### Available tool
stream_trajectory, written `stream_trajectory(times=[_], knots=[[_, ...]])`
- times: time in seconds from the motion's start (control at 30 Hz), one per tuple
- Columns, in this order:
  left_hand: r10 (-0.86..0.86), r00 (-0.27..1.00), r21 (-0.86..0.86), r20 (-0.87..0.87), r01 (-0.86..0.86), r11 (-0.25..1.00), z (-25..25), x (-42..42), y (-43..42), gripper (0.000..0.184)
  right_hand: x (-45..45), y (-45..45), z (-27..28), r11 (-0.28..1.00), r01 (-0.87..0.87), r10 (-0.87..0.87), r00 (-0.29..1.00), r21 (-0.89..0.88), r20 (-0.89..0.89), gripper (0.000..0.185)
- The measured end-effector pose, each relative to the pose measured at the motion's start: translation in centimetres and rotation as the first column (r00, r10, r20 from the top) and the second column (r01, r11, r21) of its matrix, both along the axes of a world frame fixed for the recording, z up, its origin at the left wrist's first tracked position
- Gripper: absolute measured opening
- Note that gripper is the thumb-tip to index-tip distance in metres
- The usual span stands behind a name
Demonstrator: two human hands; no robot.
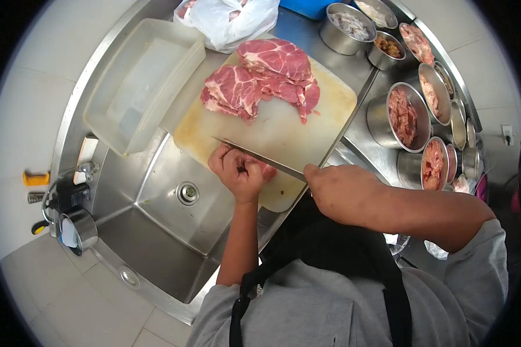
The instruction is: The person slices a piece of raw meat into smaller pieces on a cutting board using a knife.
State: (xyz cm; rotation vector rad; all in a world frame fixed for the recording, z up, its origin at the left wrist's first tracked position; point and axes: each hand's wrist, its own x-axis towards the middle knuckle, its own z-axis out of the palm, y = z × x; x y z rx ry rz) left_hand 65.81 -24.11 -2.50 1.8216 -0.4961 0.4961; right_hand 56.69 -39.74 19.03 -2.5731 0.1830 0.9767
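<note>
A knife (pixel 266 159) lies slantwise over the near part of a white cutting board (pixel 324 133), its tip pointing to the upper left. My right hand (pixel 333 191) is wrapped round its handle. My left hand (pixel 235 173), fingers curled, presses on a small piece of raw meat (pixel 264 169) beside the blade. Part of that piece is hidden by the knife and the fingers. Farther up the board rest large marbled slices of raw meat (pixel 278 61), apart from both hands.
The board bridges a steel sink (pixel 173 173). At the upper left is an empty plastic tub (pixel 139 87); a white plastic bag (pixel 228 26) sits behind the board. Steel bowls of meat (pixel 382 124) crowd the right side. A steel pot (pixel 84 228) stands at the left rim.
</note>
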Motion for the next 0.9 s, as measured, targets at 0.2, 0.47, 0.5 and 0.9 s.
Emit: stream_trajectory(times=[0.2,0.47,0.5,0.9], knots=[[0.025,0.999,0.043,-0.033,-0.024,0.999,0.4,-0.1,0.1,0.021,1.8,0.8,-1.2,1.000,-0.013,0.013,1.000,0.012,-0.014,0.019],[0.067,0.997,0.088,0.026,-0.069,0.994,0.4,0.3,-0.3,0.020,4.9,1.8,-5.9,0.989,-0.090,0.068,0.980,0.114,0.188,0.022],[0.077,0.996,0.082,0.043,-0.080,0.993,0.5,0.2,-0.5,0.020,4.9,1.8,-5.4,0.994,-0.071,0.061,0.991,0.082,0.117,0.023],[0.026,0.997,0.081,0.071,-0.032,0.996,-0.4,0.6,-0.6,0.023,2.0,1.0,-7.6,0.990,-0.007,-0.014,0.990,0.143,0.143,0.024]])
